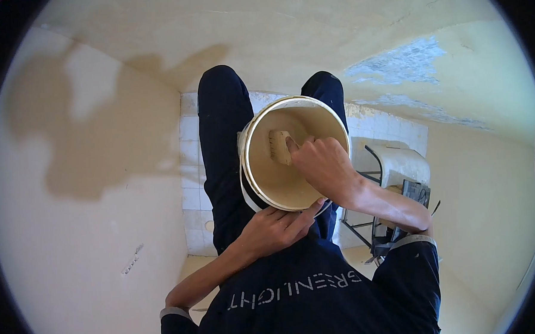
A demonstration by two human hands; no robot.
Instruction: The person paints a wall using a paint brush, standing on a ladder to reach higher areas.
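A white plastic bucket (248,168) sits between my knees, tilted so that its mouth faces me. Cream-beige paint coats its inner walls (292,184). My left hand (280,226) grips the near rim of the bucket, with its fingers at the edge. Inside the mouth, my right hand (324,164) is closed around a wide block paintbrush (280,147). The brush lies near the left inner wall, its bristle side toward the left. Most of its handle is hidden by my fingers.
A chair (402,164) with a dark metal frame stands to the right, with dark items (416,191) on it. The wall ahead has peeled patches (400,62). A plain wall (91,234) rises on the left, and white tiles (190,149) cover the floor.
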